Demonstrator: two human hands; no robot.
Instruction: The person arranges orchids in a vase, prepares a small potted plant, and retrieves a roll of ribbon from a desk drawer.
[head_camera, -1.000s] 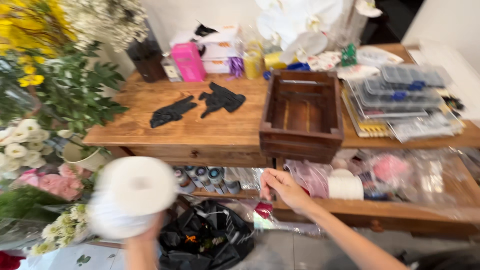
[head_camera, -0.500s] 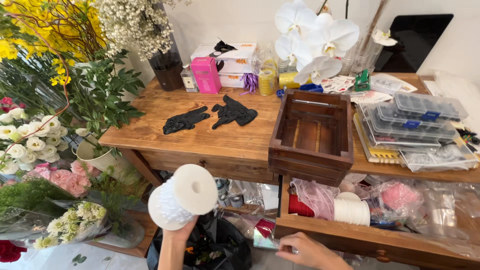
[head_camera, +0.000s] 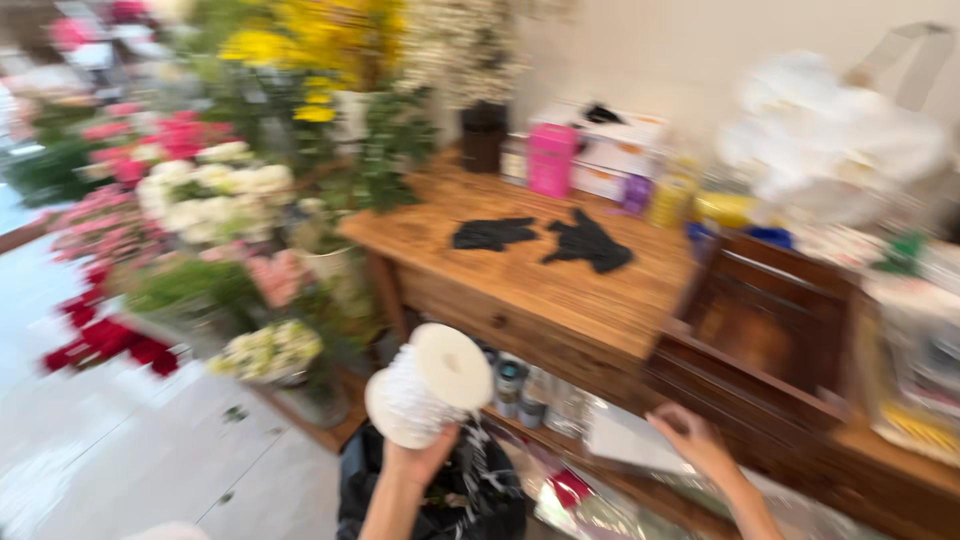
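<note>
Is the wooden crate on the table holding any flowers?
No, the wooden crate on the table looks empty; the flowers stand left of the table.

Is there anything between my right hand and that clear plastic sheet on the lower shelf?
Nothing visible does. The right hand is already at the edge of the clear plastic sheet on the lower shelf, under the wooden crate. The picture is blurred, so whether the fingers actually touch it is unclear. The left hand holds a white ribbon spool.
</note>
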